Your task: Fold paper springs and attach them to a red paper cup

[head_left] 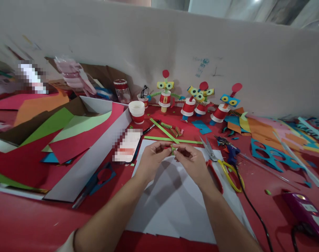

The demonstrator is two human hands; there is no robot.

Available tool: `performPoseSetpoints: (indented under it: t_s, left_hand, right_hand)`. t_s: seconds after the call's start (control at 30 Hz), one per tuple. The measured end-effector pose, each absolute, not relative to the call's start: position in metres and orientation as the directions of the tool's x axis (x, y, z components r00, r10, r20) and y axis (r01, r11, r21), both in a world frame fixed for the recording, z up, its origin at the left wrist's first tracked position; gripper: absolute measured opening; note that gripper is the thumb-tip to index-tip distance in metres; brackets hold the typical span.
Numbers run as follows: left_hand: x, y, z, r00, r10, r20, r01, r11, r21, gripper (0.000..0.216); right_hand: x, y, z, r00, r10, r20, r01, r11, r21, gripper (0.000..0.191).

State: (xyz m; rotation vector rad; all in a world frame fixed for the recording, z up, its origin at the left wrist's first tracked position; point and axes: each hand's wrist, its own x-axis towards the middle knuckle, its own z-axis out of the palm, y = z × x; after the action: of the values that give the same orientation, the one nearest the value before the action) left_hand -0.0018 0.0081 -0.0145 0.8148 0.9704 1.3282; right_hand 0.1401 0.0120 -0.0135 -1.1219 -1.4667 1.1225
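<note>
My left hand and my right hand meet over a white sheet on the red table. Both pinch a small folded piece of green and red paper strip between their fingertips. Two long green paper strips lie crossed just beyond the hands. Scissors with red and yellow handles lie right of my right hand.
Several paper-cup robot figures stand along the back wall, with a stack of white cups and a jar. Coloured paper sheets cover the left. A blue glue gun with black cord and a purple device lie right.
</note>
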Motion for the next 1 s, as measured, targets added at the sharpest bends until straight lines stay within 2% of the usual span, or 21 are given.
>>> performPoseSetpoints:
  t_s: [0.13,0.33,0.73,0.83,1.0]
  left_hand:
    - [-0.0004,0.0085,-0.0173,-0.044,0.997,-0.063,-0.363,0.042,0.931,0.018]
    - [0.0000,0.0082,-0.0142,-0.022,0.995,-0.102,-0.436,0.083,0.896,0.017]
    - [-0.0012,0.0080,-0.0136,0.066,0.985,-0.162,-0.614,0.168,0.772,0.019]
    - [-0.0014,0.0072,-0.0120,0.079,0.987,-0.139,-0.586,0.159,0.795,0.023]
    - [-0.0012,0.0063,-0.0107,0.002,0.994,-0.105,-0.508,0.092,0.857,0.025]
  right_hand:
    - [0.1362,0.0087,-0.0100,-0.138,0.981,0.138,0.055,0.147,-0.988,0.021]
    - [0.1384,0.0102,-0.0086,-0.105,0.990,0.099,-0.038,0.095,-0.995,0.024]
    - [0.1400,0.0095,-0.0085,-0.065,0.987,0.148,0.038,0.150,-0.988,0.021]
    - [0.1397,0.0080,-0.0087,-0.046,0.981,0.191,0.058,0.193,-0.979,0.019]
    - [0.1387,0.0056,-0.0074,-0.063,0.970,0.233,0.093,0.238,-0.967,0.017]
